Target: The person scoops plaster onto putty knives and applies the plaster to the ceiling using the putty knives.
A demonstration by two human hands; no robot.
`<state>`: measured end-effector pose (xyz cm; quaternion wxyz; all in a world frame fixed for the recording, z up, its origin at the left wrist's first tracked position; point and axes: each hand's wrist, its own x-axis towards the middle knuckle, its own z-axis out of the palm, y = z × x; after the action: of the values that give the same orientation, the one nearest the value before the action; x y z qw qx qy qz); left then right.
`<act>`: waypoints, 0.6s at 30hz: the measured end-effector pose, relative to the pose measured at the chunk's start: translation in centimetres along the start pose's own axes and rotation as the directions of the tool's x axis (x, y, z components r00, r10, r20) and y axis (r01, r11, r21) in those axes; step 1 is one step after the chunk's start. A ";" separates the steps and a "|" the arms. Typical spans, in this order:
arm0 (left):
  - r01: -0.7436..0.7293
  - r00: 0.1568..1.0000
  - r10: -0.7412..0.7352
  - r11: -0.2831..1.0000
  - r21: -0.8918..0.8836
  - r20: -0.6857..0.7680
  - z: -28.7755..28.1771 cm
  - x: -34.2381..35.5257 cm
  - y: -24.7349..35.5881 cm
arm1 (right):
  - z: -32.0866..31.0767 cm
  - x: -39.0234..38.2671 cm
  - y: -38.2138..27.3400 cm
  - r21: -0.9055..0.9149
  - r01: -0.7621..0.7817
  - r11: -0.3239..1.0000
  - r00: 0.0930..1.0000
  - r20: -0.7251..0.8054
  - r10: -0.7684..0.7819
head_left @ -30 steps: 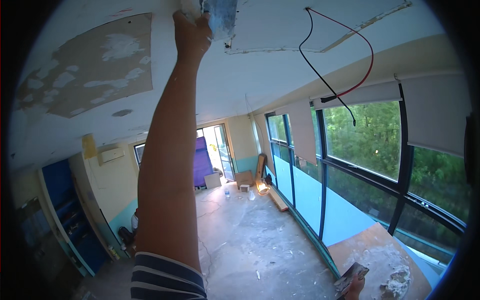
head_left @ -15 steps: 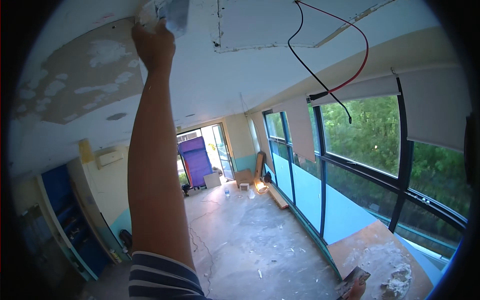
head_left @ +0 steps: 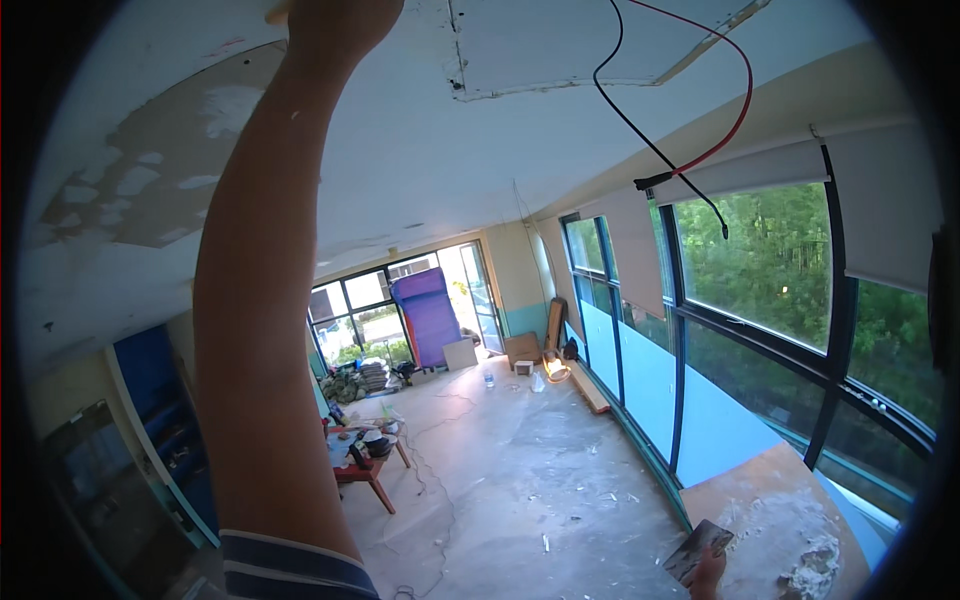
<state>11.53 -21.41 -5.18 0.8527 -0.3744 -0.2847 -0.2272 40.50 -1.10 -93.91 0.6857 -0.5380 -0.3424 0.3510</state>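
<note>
My left arm [head_left: 265,300], in a striped sleeve, reaches up to the white ceiling [head_left: 410,130]. My left hand [head_left: 345,22] is partly cut off by the top edge, its fingers mostly out of sight. A small yellowish piece of the putty knife [head_left: 278,12] pokes out beside it; the blade is hidden. Left of the arm lies a bare tan ceiling patch [head_left: 180,130] with white filler smears. Low on the right, my right hand [head_left: 709,578] is closed on a wide, smeared scraper [head_left: 697,552]. Beside it is a tan board [head_left: 740,480] bearing white plaster [head_left: 810,570].
Black and red cables [head_left: 690,170] hang from the ceiling near an open-edged panel seam [head_left: 560,88]. Windows [head_left: 750,250] line the right side. A wooden stool [head_left: 375,480] with tools, a lit lamp [head_left: 555,368], planks [head_left: 590,390] and floor cords [head_left: 450,500] stand farther off.
My left hand has gone higher, taking the putty knife blade out of view. The view has shifted, baring the stool and far windows. My right hand with the scraper shows more.
</note>
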 end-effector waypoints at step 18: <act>0.948 0.248 -0.105 -0.177 -0.264 0.963 -3.0 -34.3 15.6 | 12.5 -6.2 -16.9 0.359 -0.846 0.394 0.469 0.852 0.232</act>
<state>-3.32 -8.17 -37.26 0.0181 -0.6382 -0.5111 -0.5755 28.57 -3.14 -75.60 0.4852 -0.1114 -0.1694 0.8506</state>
